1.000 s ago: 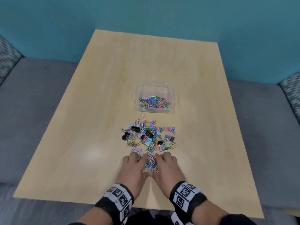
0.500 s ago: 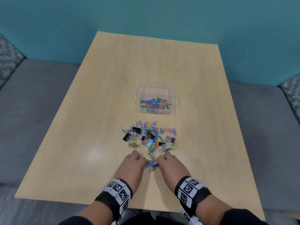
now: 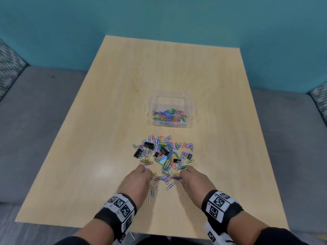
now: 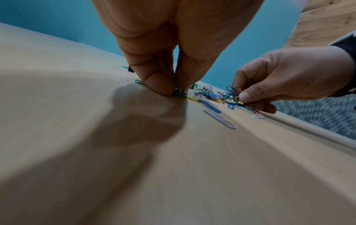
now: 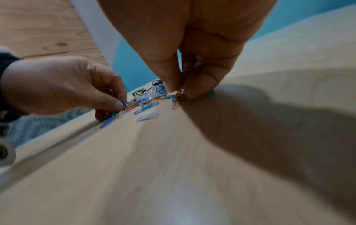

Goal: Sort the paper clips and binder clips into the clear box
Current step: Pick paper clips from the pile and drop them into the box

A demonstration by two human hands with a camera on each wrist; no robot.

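Note:
A heap of coloured paper clips [image 3: 164, 152] mixed with black binder clips [image 3: 138, 152] lies on the wooden table [image 3: 159, 76], in front of the clear box [image 3: 170, 110], which holds many paper clips. My left hand [image 3: 139, 179] is at the heap's near left edge, thumb and finger pinching paper clips [image 4: 178, 89] against the table. My right hand [image 3: 192, 179] is at the near right edge and pinches a small bunch of paper clips [image 4: 232, 93], blurred as the same bunch of paper clips [image 5: 180, 95] in the right wrist view.
A few stray paper clips [image 3: 169, 186] lie between my wrists toward the table's near edge. Grey seating [image 3: 35, 112] surrounds the table, with a teal wall [image 3: 159, 18] behind it.
My hands, side by side and touching over the heap's near edge a second ago, have drawn apart and back toward me, each pinching clips. Several clips now trail between them.

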